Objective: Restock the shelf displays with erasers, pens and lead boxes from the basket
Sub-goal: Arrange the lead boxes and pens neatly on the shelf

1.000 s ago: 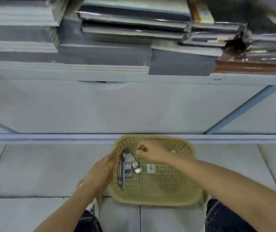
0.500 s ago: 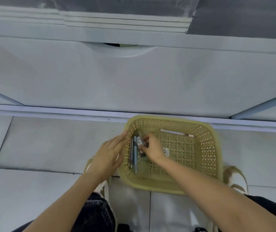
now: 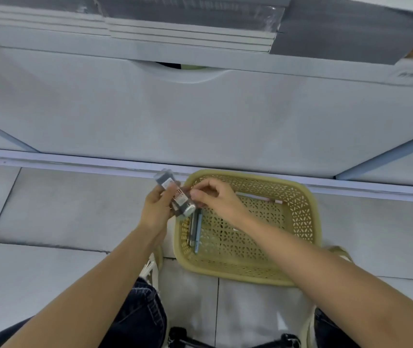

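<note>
A: Grip status?
B: Clutching lead boxes (image 3: 179,199) in L hand (image 3: 155,209), pinching lower one w/ R hand (image 3: 215,199), just over basket (image 3: 250,175) left rim.
A: Tips?
B: Square up stack, labels one way, squeeze firm before raising to shelf (image 3: 300,69). Leaving pens (image 3: 196,229) in basket for now.
</note>
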`<state>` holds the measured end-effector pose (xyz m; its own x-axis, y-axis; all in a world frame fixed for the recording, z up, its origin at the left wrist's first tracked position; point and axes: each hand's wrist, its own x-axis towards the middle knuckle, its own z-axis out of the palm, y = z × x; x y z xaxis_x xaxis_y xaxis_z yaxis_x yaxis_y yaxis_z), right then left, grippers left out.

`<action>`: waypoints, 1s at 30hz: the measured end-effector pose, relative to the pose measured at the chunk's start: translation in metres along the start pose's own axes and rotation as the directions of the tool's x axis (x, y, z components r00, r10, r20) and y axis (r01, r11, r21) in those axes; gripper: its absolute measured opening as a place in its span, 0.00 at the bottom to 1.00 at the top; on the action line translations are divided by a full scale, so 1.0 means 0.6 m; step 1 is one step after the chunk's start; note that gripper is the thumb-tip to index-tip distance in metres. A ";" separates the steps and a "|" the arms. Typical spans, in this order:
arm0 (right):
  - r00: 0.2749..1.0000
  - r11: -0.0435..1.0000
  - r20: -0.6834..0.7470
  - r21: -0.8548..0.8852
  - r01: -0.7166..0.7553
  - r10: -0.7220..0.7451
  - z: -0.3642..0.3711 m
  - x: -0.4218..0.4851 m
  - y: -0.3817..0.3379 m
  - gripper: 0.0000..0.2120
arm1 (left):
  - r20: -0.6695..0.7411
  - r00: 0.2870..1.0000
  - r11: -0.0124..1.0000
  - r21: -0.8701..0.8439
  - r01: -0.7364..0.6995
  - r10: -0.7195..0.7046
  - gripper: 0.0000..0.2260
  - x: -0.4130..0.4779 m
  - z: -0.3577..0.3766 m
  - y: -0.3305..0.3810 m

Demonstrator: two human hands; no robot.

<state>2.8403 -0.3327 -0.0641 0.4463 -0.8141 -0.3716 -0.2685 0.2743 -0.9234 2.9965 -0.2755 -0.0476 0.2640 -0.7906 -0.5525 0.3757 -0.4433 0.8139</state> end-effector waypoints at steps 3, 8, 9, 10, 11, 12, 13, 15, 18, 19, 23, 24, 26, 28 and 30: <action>0.987 0.979 -0.041 -0.130 -0.157 0.153 0.012 -0.003 0.043 0.10 | -0.055 0.998 0.998 0.058 0.003 0.000 0.07 0.013 -0.035 0.001; 0.950 0.920 -0.041 -0.241 -0.309 0.308 0.065 -0.005 0.095 0.08 | 0.011 0.996 0.980 0.181 0.085 -0.088 0.07 0.016 -0.050 -0.023; 0.953 0.918 -0.069 -0.256 -0.302 0.294 0.071 -0.003 0.100 0.05 | 0.035 0.995 0.969 0.233 0.080 -0.091 0.06 0.016 -0.050 -0.030; 0.954 0.913 -0.095 -0.277 -0.299 0.284 0.075 0.000 0.103 0.06 | 0.054 0.995 0.960 0.272 0.069 -0.087 0.06 0.015 -0.049 -0.035; 0.953 0.907 -0.115 -0.293 -0.302 0.280 0.078 0.003 0.106 0.09 | 0.065 0.995 0.953 0.298 0.055 -0.078 0.05 0.014 -0.049 -0.038; 0.949 0.901 -0.128 -0.301 -0.313 0.287 0.080 0.004 0.107 0.12 | 0.073 0.995 0.949 0.313 0.042 -0.068 0.05 0.014 -0.049 -0.039; 0.945 0.894 -0.136 -0.308 -0.326 0.297 0.080 0.005 0.108 0.13 | 0.085 0.994 0.947 0.318 0.033 -0.063 0.05 0.014 -0.049 -0.039; 0.940 0.881 -0.164 -0.331 -0.339 0.300 0.080 0.005 0.111 0.12 | 0.114 0.991 0.946 0.322 0.029 -0.069 0.05 0.016 -0.052 -0.037; 0.940 0.876 -0.158 -0.344 -0.339 0.302 0.065 0.006 0.110 0.04 | 0.142 0.987 0.945 0.324 0.029 -0.079 0.03 0.016 -0.055 -0.032; 0.946 0.888 -0.117 -0.325 -0.326 0.304 0.054 0.007 0.106 0.03 | 0.144 0.987 0.950 0.313 0.027 -0.075 0.03 0.015 -0.054 -0.029; 0.952 0.925 0.126 -0.301 -0.231 0.278 -0.010 0.011 0.052 0.08 | 0.105 0.994 0.960 0.278 0.002 -0.032 0.06 0.014 -0.038 -0.007; 0.944 0.932 0.187 -0.295 -0.211 0.273 -0.028 0.012 0.031 0.10 | 0.091 0.996 0.958 0.286 -0.017 -0.010 0.06 0.013 -0.031 0.002; 0.911 0.936 0.309 -0.304 -0.179 0.275 -0.063 0.009 -0.018 0.12 | 0.101 0.994 0.955 0.288 -0.065 0.037 0.08 0.011 -0.012 0.023; 0.873 0.936 0.414 -0.329 -0.122 0.259 -0.090 0.002 -0.071 0.13 | 0.156 0.985 0.951 0.289 -0.111 0.068 0.08 0.004 0.015 0.047; 0.855 0.920 0.460 -0.390 -0.050 0.241 -0.111 -0.009 -0.125 0.13 | 0.224 0.970 0.950 0.273 -0.152 0.090 0.06 -0.007 0.044 0.069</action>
<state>2.8014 -0.3831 0.0138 0.7091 -0.3946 -0.5844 -0.6018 0.0934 -0.7932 2.9875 -0.3018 -0.0067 0.0910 -0.9019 -0.4223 0.0739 -0.4168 0.9060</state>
